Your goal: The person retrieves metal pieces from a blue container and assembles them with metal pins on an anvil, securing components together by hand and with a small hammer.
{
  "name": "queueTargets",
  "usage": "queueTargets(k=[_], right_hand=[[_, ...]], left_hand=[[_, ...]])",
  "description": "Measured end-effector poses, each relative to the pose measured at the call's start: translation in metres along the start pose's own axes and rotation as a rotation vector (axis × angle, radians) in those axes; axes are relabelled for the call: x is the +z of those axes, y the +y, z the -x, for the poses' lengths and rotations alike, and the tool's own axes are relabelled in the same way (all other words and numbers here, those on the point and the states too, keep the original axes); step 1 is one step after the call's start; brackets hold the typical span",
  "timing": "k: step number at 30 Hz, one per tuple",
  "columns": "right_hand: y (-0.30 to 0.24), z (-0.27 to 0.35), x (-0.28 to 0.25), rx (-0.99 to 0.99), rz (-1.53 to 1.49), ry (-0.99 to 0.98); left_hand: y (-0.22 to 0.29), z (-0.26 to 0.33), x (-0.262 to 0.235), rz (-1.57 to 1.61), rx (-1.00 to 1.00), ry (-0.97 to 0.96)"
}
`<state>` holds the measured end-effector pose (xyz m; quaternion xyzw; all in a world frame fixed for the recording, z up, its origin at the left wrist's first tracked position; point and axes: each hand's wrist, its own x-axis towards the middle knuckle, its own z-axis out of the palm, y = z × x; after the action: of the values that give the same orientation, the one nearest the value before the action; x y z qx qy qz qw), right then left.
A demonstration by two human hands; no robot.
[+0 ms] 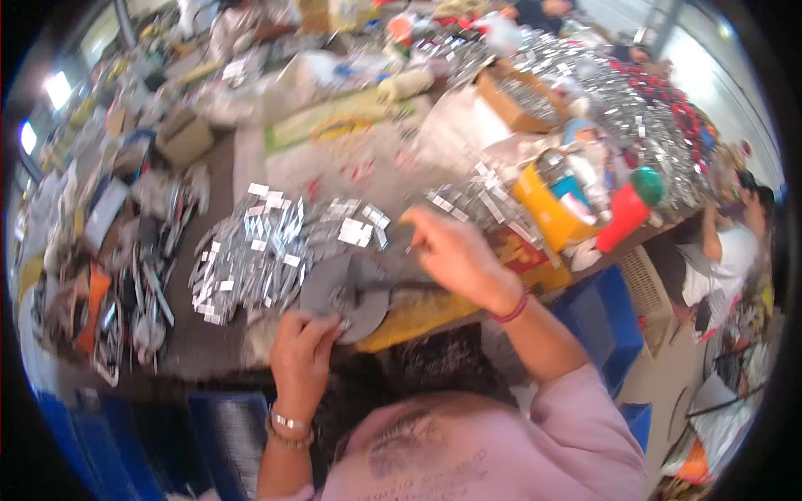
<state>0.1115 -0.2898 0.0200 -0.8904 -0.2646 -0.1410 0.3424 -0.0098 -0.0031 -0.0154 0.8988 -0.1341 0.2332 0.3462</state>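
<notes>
A round grey disc (368, 313) with a dark raised part at its middle lies near the table's front edge. My left hand (301, 351) is at the disc's near left rim, thumb and fingers pinched together; what sits between them is too small to make out. Over the table right of the disc is my right hand (459, 259), somewhat blurred, its index finger stretched left and apart from the thumb. I see nothing in it. Beyond the disc, to the left, spreads a pile of thin shiny metal strips (263, 242). More strips (484, 200) lie past my right hand.
A yellow container (543, 204) and a red bottle with green top (626, 217) stand at the right. Farther back is an open cardboard box (518, 96) of metal pieces. Mixed scrap (142, 292) covers the left side. Blue bins (597, 321) sit below the table; other people are nearby.
</notes>
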Motion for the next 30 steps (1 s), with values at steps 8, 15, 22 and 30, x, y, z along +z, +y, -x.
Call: queueTargets(k=[8,15,22,30], right_hand=[[0.005,0.0,-0.003,0.23,-0.182,-0.136],[0.012,0.007,0.003,0.229,-0.235,-0.164],[0.02,0.009,0.004,0.189,-0.231,-0.134],[0.014,0.01,0.0,0.169,-0.019,-0.09]], left_hand=[[0.004,-0.002,-0.002,0.059,-0.075,-0.022],[0.004,0.002,-0.005,0.056,-0.073,-0.028],[0.003,0.001,-0.002,0.06,-0.063,-0.018],[0.001,0.0,-0.001,0.025,-0.019,0.013]])
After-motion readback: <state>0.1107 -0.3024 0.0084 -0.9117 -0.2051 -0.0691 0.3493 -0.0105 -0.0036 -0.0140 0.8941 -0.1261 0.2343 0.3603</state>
